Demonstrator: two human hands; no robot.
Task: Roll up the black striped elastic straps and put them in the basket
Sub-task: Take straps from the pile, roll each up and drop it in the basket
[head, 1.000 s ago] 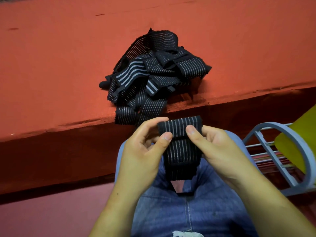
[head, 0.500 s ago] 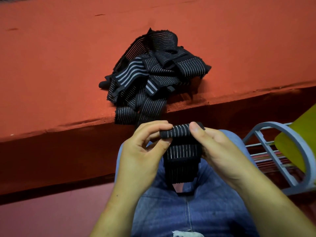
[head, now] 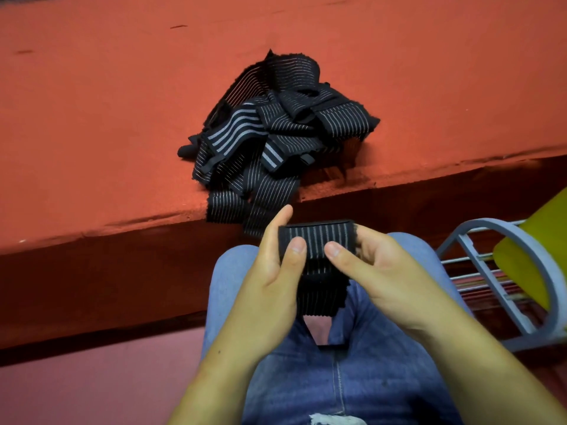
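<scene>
Both thumbs pinch the rolled top of the striped strap (head: 319,237), left hand (head: 270,271) and right hand (head: 377,271) over the lap at 6 o'clock. Step: rolling; tail hangs loose. Next: wind tail in tight. Strap pile (head: 276,133) at 12, basket (head: 491,221) at 3.

Dim, warm light fell from above: the strap pile (head: 288,127) cast a short shadow rightward, and the red ledge (head: 92,133) darkened its own front (nearly black). Wide-angle edges bowed.
</scene>
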